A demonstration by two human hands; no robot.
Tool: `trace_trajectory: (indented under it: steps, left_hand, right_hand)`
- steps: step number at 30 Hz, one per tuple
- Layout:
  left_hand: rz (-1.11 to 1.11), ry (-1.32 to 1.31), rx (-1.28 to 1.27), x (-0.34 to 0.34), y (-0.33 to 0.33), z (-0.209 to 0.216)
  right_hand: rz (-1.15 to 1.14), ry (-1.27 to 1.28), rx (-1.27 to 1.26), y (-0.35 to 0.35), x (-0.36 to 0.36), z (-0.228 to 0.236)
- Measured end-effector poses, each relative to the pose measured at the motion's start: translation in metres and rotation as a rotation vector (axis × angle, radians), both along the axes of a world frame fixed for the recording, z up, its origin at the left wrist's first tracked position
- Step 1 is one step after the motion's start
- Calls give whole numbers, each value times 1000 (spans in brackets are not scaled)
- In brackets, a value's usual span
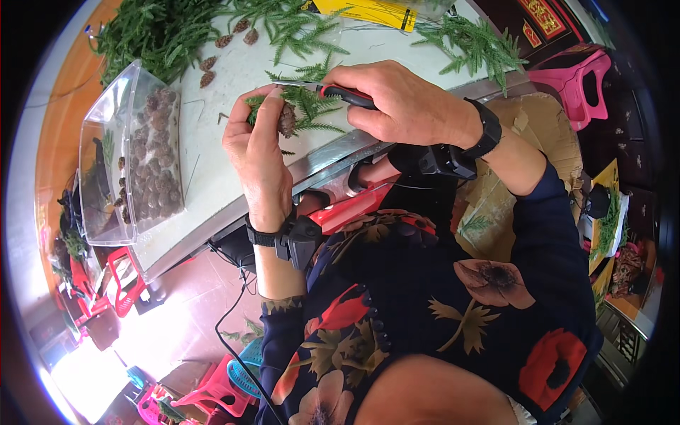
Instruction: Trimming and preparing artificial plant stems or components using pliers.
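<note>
We see a brown pine cone (287, 122) just right of the thumb of the left hand (259, 147), whose fingers pinch a green sprig (312, 106). The right hand (407, 103) curls round pliers (348, 96); on the table (212, 180) we see a clear bin (105, 205) holding many cones (157, 159).

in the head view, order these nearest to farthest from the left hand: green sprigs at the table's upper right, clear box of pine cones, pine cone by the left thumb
1. Pine cone: right beside the thumb of the left hand.
2. Clear box: on the table, to the hand's left.
3. Green sprigs: upper right, beyond the right hand.
</note>
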State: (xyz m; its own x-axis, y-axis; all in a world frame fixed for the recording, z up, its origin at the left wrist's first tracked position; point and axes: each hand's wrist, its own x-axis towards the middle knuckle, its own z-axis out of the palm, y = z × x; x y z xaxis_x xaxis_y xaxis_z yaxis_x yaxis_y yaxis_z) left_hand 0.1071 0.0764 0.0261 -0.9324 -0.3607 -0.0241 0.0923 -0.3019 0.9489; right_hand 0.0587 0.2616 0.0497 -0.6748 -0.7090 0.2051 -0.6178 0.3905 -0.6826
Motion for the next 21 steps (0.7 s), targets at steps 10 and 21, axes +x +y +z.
trace_trajectory:
  steps: [10, 21]
  left_hand:
    - [-46, 11, -74, 0, -1, 3]
    - [-47, -26, 5, -1, 2, 2]
  right_hand:
    - [-100, -14, -100, -4, -1, -9]
    - [-90, -158, -20, -1, -3, -5]
